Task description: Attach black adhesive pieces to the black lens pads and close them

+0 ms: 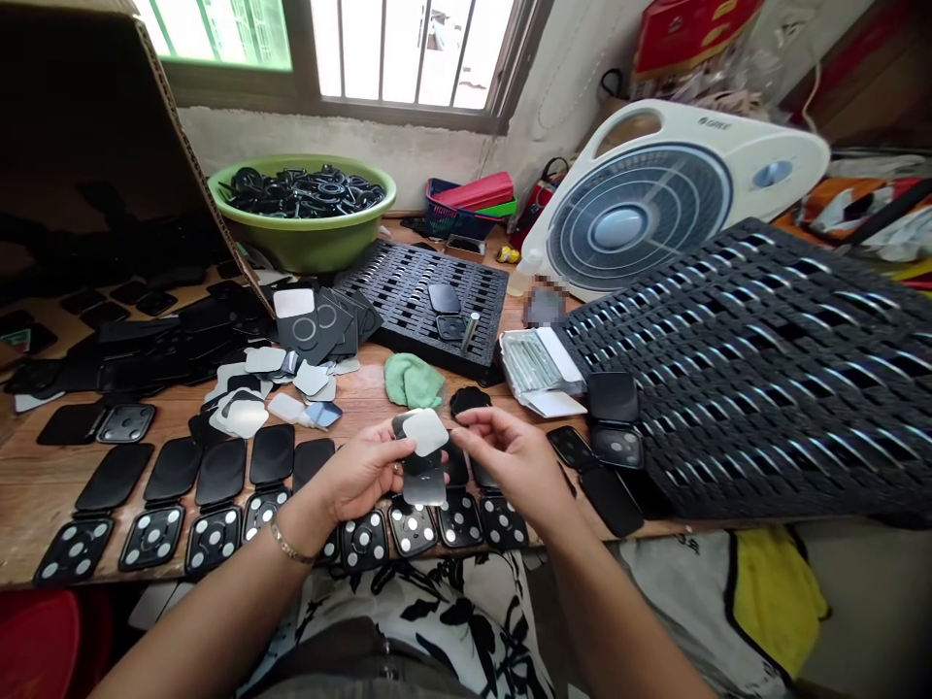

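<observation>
My left hand (pixel 364 471) is closed on a rounded-square plate (pixel 426 433) with a pale, shiny face. A dark piece and a greyish film (pixel 424 488) show below the plate in the same grip. Beside its right edge, my right hand (pixel 510 461) has thumb and forefinger pinched together; what they hold, if anything, is too small to make out. Under both hands runs a row of opened black hinged cases (pixel 211 471), their lower halves dotted with white discs (pixel 149 539). A heap of loose pale plates (pixel 244 413) lies left of my hands.
A green cloth (pixel 414 381) lies beyond my hands, near a box of metal pins (pixel 535 364). Black slatted racks (pixel 786 379) stand at right and behind. Farther back are a green basin (pixel 306 238) of black parts and a fan (pixel 641 214). A cardboard box (pixel 109 126) stands left.
</observation>
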Demonstrator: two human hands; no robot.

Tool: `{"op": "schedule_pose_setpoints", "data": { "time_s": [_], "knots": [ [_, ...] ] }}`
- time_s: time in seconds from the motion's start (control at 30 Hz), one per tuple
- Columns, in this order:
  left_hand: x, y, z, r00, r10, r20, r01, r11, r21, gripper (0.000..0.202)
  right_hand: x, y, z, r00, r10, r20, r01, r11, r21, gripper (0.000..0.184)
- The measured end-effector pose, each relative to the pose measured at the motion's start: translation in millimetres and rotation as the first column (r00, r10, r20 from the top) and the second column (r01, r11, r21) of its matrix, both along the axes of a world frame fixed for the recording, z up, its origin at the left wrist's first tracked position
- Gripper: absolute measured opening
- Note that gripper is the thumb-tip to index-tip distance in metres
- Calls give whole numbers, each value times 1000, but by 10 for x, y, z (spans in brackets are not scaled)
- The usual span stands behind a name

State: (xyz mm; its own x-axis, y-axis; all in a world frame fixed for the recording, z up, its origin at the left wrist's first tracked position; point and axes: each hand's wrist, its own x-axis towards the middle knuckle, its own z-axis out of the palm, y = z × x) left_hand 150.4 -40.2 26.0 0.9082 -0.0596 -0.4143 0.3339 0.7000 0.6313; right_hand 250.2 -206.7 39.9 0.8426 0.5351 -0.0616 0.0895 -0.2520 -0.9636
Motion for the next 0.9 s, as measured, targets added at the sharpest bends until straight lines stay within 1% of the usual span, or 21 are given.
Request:
{"op": "schedule_pose_setpoints", "data": {
  "time_s": [0.07, 0.1, 0.13, 0.2, 0.27, 0.37, 0.5, 0.57, 0.77, 0.9],
  "knots": [
    [0, -10, -8, 1000, 14, 20, -14, 1000, 18, 33, -23, 18, -34, 996, 57, -66, -59, 998, -31, 36],
    [0, -13, -15, 1000, 9, 27, -10, 1000, 24, 33, -36, 28, -51, 992, 70, -103, -73, 997, -23, 36],
    [1, -13, -21, 1000, 0, 29, 0, 1000, 24, 32, -45, 34, -64, 989, 66, -134, -66, 998, 3, 34],
    [3, 2, -31, 999, -20, 25, 20, 1000, 7, 33, -46, 30, -75, 985, 13, -173, 1, 997, 79, 31],
    [7, 29, -33, 999, -37, 16, 37, 999, -23, 36, -25, -2, -68, 984, -36, -176, 63, 986, 153, 30],
    [12, 62, -27, 999, -31, 14, 31, 999, -34, 38, 17, -76, -56, 990, -30, -136, 59, 975, 212, 26],
    [14, 56, -32, 1000, -22, 18, 22, 999, -24, 41, 62, -157, -113, 996, -9, -89, 24, 985, 171, 21],
    [14, 44, -39, 1000, -23, 18, 24, 1000, -17, 41, 91, -182, -171, 996, -18, -83, 31, 986, 162, 21],
    [17, 38, -22, 1000, -14, 25, 13, 999, 35, 33, 208, -222, -308, 997, -63, -52, 70, 986, 151, 22],
    [15, 35, -4, 999, -5, 44, 3, 999, 43, 31, 249, -228, -365, 993, -79, -84, 92, 982, 165, 22]
  ]
}}
